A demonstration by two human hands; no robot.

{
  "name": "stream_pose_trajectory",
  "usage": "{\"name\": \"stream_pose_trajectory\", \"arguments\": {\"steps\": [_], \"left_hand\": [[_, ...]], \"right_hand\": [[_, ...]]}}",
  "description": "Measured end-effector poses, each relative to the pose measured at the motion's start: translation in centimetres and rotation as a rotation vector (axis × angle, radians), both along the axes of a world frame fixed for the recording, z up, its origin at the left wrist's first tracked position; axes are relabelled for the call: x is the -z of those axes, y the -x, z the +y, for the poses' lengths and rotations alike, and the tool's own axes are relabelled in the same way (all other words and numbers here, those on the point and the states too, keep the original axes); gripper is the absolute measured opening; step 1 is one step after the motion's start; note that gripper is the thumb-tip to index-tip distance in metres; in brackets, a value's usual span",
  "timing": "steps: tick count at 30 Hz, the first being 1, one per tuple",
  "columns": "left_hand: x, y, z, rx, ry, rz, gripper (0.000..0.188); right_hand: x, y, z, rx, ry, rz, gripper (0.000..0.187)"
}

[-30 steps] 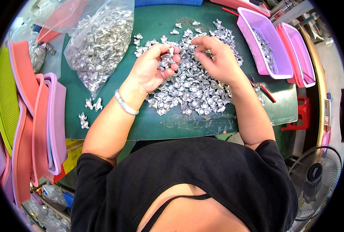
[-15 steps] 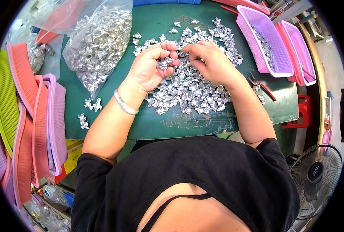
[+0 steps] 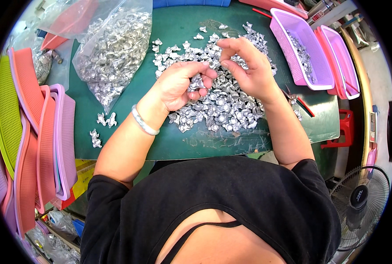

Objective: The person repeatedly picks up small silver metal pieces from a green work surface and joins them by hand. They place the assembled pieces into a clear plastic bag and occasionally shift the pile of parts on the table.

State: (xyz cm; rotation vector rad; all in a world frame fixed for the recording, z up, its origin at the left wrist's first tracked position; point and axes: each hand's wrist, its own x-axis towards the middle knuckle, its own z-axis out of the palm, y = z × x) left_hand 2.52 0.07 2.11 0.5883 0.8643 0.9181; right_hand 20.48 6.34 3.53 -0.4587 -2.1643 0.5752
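Your left hand [image 3: 177, 86] cupped small metal pieces [image 3: 196, 82] over the pile [image 3: 227, 110] on the green surface [image 3: 160, 148]; your right hand [image 3: 252, 74], just right, had thumb and forefinger apart, nothing visible between. Seemingly few pieces lay in the far-right purple basket [image 3: 285, 48]; many were left in the pile and far-left clear bag [image 3: 114, 53].

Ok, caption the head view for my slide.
Left hand holding silvery parts, right hand open, above a heap on a green table.
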Motion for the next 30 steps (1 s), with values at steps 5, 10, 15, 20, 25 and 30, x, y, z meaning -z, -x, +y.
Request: {"name": "stream_pose_trajectory", "arguments": {"steps": [5, 10, 15, 20, 25, 30], "left_hand": [[0.6, 0.2, 0.2, -0.041, 0.041, -0.097, 0.02], [0.4, 0.2, 0.2, -0.079, 0.051, -0.089, 0.017], [0.6, 0.3, 0.3, -0.068, 0.007, -0.057, 0.013], [0.6, 0.1, 0.3, -0.194, -0.049, -0.044, 0.011], [0.6, 0.6, 0.6, -0.295, -0.056, -0.16, 0.008], [1.0, 0.8, 0.7, -0.282, -0.082, -0.192, 0.006]], "right_hand": [[0.4, 0.2, -0.2, 0.002, 0.026, 0.013, 0.039], [0.7, 0.4, -0.2, -0.008, 0.081, 0.038, 0.04], [1.2, 0.2, 0.2, 0.037, 0.149, 0.019, 0.041], [1.4, 0.0, 0.6, 0.122, 0.052, -0.147, 0.04], [1.4, 0.0, 0.4, 0.121, -0.054, -0.352, 0.041], [2.4, 0.7, 0.4, 0.174, -0.142, -0.387, 0.035]]}}
